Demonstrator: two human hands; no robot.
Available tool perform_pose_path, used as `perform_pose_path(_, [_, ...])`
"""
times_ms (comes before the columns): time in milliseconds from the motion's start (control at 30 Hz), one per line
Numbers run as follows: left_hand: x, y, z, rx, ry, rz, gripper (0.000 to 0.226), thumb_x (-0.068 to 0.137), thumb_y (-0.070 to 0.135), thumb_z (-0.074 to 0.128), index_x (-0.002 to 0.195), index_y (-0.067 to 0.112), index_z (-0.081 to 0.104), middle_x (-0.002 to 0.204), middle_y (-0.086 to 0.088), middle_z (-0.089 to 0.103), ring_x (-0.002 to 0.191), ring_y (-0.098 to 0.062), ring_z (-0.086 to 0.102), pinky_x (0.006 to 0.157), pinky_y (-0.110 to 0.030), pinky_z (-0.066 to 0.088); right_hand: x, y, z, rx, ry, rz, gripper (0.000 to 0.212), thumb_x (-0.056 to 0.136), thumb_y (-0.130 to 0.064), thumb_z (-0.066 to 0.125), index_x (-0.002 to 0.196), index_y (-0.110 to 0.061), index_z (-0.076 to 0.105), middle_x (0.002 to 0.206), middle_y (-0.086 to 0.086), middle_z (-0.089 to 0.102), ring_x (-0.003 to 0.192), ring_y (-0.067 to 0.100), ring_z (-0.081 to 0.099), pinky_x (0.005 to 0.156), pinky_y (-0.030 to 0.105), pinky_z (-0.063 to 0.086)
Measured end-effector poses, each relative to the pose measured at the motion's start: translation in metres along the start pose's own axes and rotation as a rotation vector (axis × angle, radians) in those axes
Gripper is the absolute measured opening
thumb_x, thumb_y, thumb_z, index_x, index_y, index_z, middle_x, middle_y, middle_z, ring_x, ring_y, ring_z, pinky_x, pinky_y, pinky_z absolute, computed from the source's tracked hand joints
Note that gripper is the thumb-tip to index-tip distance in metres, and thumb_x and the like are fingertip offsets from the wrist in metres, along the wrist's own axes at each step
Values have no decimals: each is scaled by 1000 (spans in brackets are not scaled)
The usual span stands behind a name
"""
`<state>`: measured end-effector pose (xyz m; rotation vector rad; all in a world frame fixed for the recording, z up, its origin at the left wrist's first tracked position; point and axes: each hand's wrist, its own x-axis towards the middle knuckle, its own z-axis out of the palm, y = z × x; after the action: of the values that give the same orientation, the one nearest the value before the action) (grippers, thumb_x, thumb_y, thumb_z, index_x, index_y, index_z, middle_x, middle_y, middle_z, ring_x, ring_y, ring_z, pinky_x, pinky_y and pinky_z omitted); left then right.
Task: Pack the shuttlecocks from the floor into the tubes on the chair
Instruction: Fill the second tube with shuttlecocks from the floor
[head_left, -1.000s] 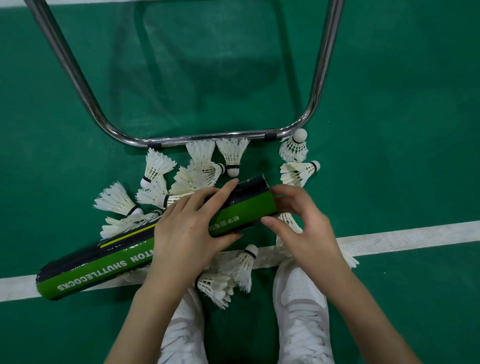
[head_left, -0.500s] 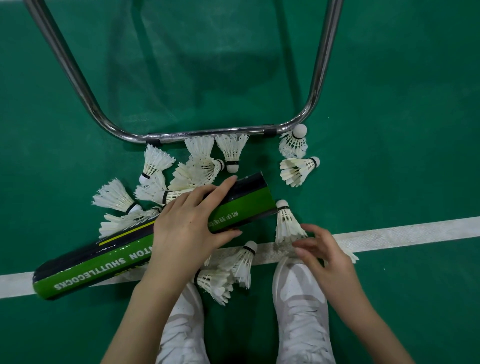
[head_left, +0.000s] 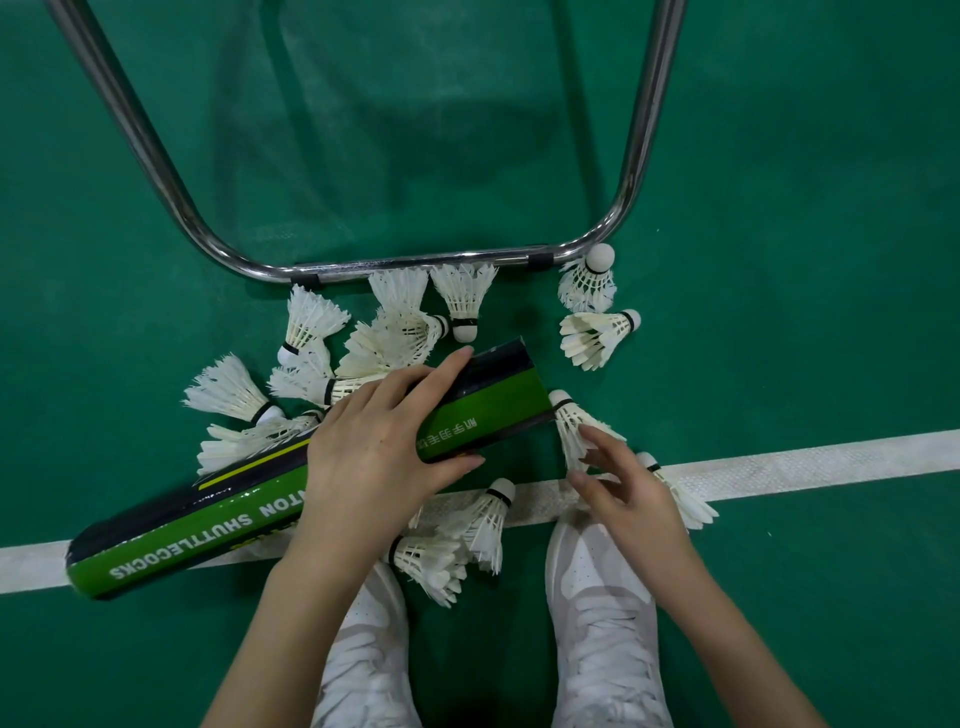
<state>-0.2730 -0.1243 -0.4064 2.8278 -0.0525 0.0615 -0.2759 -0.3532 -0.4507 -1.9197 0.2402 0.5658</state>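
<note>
A green and black shuttlecock tube (head_left: 171, 535) lies slanted over the floor, its open end (head_left: 519, 384) pointing up and right. My left hand (head_left: 374, 457) grips it around the middle. My right hand (head_left: 628, 493) has thumb and fingers around the feather skirt of a white shuttlecock (head_left: 566, 421) that lies just right of the tube's mouth, cork towards the mouth. Several more shuttlecocks lie scattered: a cluster (head_left: 395, 332) above the tube, two (head_left: 592, 312) at the right, two (head_left: 467, 540) between my shoes, and one (head_left: 685, 499) partly under my right hand.
The chrome chair leg frame (head_left: 415, 262) curves across the green floor just beyond the shuttlecocks. A white court line (head_left: 805, 457) runs left to right under the tube and my hands. My white shoes (head_left: 602, 613) stand at the bottom.
My right hand left the tube's mouth, dropped towards the white line, then reached up onto the shuttlecock beside the mouth. My left hand and the tube have hardly moved.
</note>
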Motion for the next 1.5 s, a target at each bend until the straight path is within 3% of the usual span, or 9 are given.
perform_pose_path(133, [1, 0, -1, -23, -23, -31, 84, 64, 57, 71, 139, 34, 41, 111, 7, 62, 94, -19, 61, 73, -30, 48, -3, -16, -9, -3, 35, -69, 27, 87, -25, 61, 107, -43, 54, 99, -14, 61, 91, -2, 60, 76, 15, 46])
perform_pose_path(233, [2, 0, -2, -37, -40, -48, 84, 64, 58, 70, 139, 35, 40, 111, 9, 62, 95, -17, 60, 73, -29, 45, -6, -31, -17, -22, 76, -145, 24, 83, -25, 65, 97, -42, 56, 99, -16, 61, 89, -4, 58, 74, 9, 43])
perform_pose_path(400, [3, -1, -1, -58, -37, -55, 85, 63, 57, 71, 139, 36, 40, 111, 9, 62, 96, -17, 60, 73, -29, 45, -8, -50, -21, 45, 149, -237, 39, 71, -20, 77, 90, -41, 50, 96, -31, 55, 95, -7, 51, 79, 6, 39])
perform_pose_path(600, [2, -1, -2, -59, -31, -45, 86, 62, 57, 73, 138, 34, 41, 110, 7, 63, 94, -18, 61, 73, -31, 47, -9, -64, -24, 215, 201, -290, 49, 65, -7, 81, 86, -37, 48, 87, -18, 58, 86, 5, 57, 77, 16, 45])
perform_pose_path(733, [2, 1, -1, -39, -23, -27, 85, 62, 56, 73, 137, 32, 43, 109, 7, 63, 93, -20, 62, 72, -30, 48, -7, -71, -18, 229, 106, -282, 46, 60, -17, 81, 83, -42, 50, 84, -22, 54, 82, 4, 53, 74, 16, 44])
perform_pose_path(833, [0, 1, -1, -11, -23, -7, 85, 61, 55, 75, 137, 31, 44, 110, 5, 63, 93, -20, 62, 73, -32, 49, -4, -75, -10, 198, 87, -276, 45, 59, -22, 80, 85, -41, 48, 87, -23, 52, 86, 4, 50, 76, 13, 41])
perform_pose_path(933, [-1, 4, -1, -26, -25, 14, 86, 60, 55, 75, 137, 31, 44, 112, 6, 62, 95, -21, 62, 74, -34, 50, -3, -80, -4, 189, 73, -276, 49, 63, -13, 83, 88, -37, 48, 87, -23, 50, 83, -6, 46, 72, 5, 36])
perform_pose_path(1233, [0, 12, -3, -25, -27, 40, 86, 57, 52, 76, 136, 31, 46, 112, 5, 63, 96, -22, 63, 73, -36, 50, -3, -87, 5, 160, -10, -312, 52, 70, -8, 77, 98, -38, 46, 91, -31, 55, 89, -8, 54, 75, 7, 42])
perform_pose_path(1500, [0, 12, -4, -32, -31, 48, 86, 57, 52, 76, 135, 30, 47, 113, 5, 63, 96, -22, 63, 74, -36, 50, -2, -84, 7, 122, 18, -303, 70, 72, -11, 78, 111, -54, 39, 96, -8, 51, 91, 2, 52, 78, 11, 40])
